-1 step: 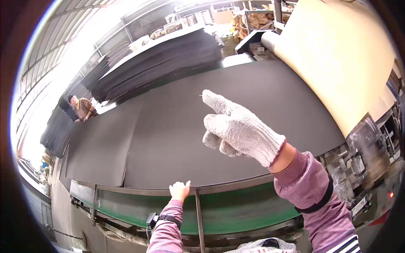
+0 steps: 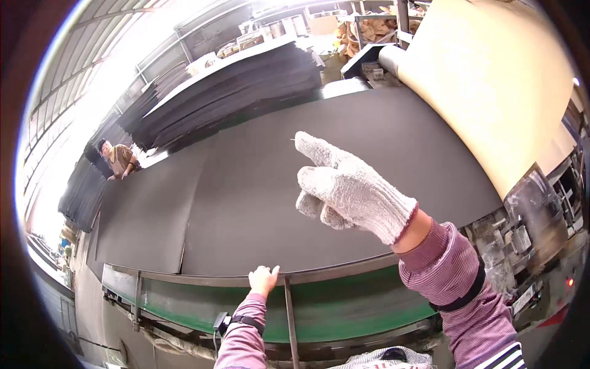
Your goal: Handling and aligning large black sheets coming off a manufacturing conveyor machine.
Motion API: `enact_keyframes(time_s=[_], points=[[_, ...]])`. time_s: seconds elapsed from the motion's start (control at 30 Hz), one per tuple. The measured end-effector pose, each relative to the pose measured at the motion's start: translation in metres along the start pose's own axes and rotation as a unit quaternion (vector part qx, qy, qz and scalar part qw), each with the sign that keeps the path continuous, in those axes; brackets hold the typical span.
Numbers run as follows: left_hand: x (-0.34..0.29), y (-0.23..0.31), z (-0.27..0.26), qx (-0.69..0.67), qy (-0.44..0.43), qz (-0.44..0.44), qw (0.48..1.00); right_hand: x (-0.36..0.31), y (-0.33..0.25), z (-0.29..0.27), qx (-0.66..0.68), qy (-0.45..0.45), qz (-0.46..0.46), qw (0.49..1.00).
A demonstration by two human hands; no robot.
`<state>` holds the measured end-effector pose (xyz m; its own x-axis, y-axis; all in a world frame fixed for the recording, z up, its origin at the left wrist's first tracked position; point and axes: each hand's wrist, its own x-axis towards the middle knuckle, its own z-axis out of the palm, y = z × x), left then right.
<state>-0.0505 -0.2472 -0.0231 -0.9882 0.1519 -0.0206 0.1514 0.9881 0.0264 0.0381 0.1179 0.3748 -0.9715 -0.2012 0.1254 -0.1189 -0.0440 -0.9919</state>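
Large dark grey sheets [image 2: 264,190] lie flat on a long table, one overlapping another toward the left. My left hand [image 2: 263,280], bare, is at the table's near edge rail [image 2: 335,270] with its fingers curled over it. Above the sheets hovers my right hand [image 2: 353,190] in a grey-white knit glove [image 2: 362,197]. Its index finger stretches out to the left, and the other fingers are bent but apart. Nothing shows in its grasp. A thin thread-like bit sticks out at the index fingertip.
A tall stack of dark sheets [image 2: 233,92] stands beyond the table. A co-worker [image 2: 120,158] stands at the far left end. To the right, a big tan sheet [image 2: 485,80] slopes up beside a roller [image 2: 390,59] and machine parts [image 2: 528,209]. A green surface [image 2: 344,307] runs below the rail.
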Motion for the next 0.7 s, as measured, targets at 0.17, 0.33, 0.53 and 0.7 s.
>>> enact_keyframes(time_s=[0.17,0.33,0.53,0.7], points=[[-0.013,0.035,-0.005,-0.072,0.062,0.107,0.99,-0.095,0.091,-0.021,0.123,0.058,0.197,0.971],[-0.012,0.086,-0.004,-0.102,0.035,0.141,0.984,-0.263,0.222,-0.012,0.206,0.231,0.433,0.847],[-0.016,0.145,0.011,-0.125,0.055,0.196,0.971,-0.399,0.266,0.015,0.165,0.319,0.472,0.805],[0.007,0.126,0.013,-0.206,0.048,0.265,0.941,-0.411,0.27,0.016,0.008,0.297,0.404,0.865]])
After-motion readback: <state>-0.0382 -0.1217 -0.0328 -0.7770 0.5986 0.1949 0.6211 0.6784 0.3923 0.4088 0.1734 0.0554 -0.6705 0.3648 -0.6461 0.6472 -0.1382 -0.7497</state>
